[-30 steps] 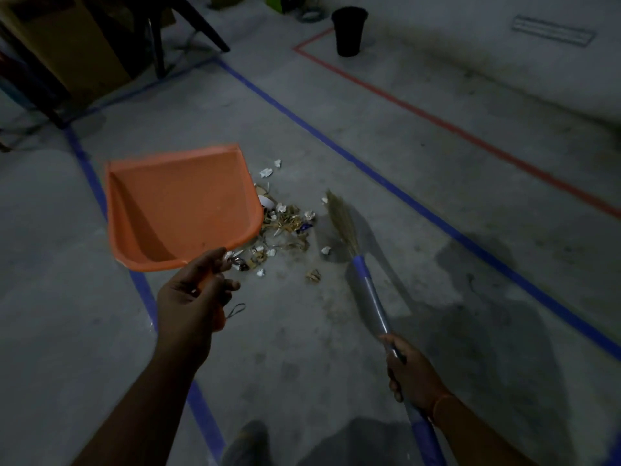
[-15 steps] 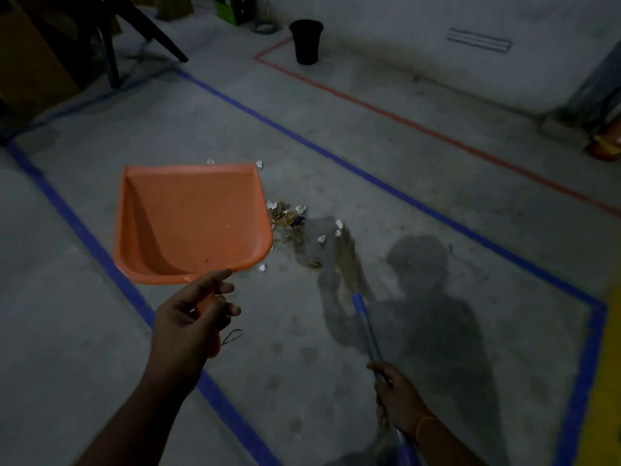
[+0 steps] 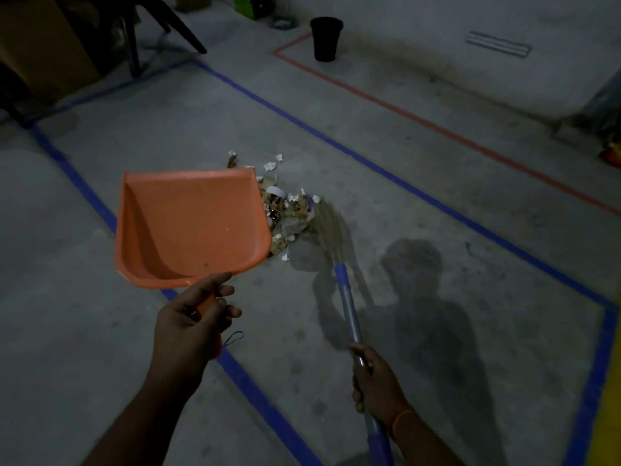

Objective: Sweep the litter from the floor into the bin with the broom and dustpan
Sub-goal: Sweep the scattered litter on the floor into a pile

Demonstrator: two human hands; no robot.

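Observation:
My left hand [image 3: 193, 322] grips the handle of an orange dustpan [image 3: 191, 227], which is held above the floor with its open mouth toward the litter. A pile of paper scraps and brown litter [image 3: 289, 213] lies on the concrete just right of the pan's edge. My right hand [image 3: 376, 381] grips the blue and silver handle of a broom [image 3: 347, 304]; its straw bristles touch the right side of the pile. A black bin [image 3: 325, 38] stands far back by the wall.
Blue tape lines [image 3: 369, 163] and a red tape line [image 3: 437, 126] mark the concrete floor. Dark chair legs [image 3: 134, 38] and a brown panel stand at the upper left. A green box [image 3: 248, 5] sits at the back. My shadow falls on the floor at right.
The broom bristles have moved into the right side of the pile, bunching the litter against the dustpan's edge. The dustpan has stayed beside the pile, in my left hand.

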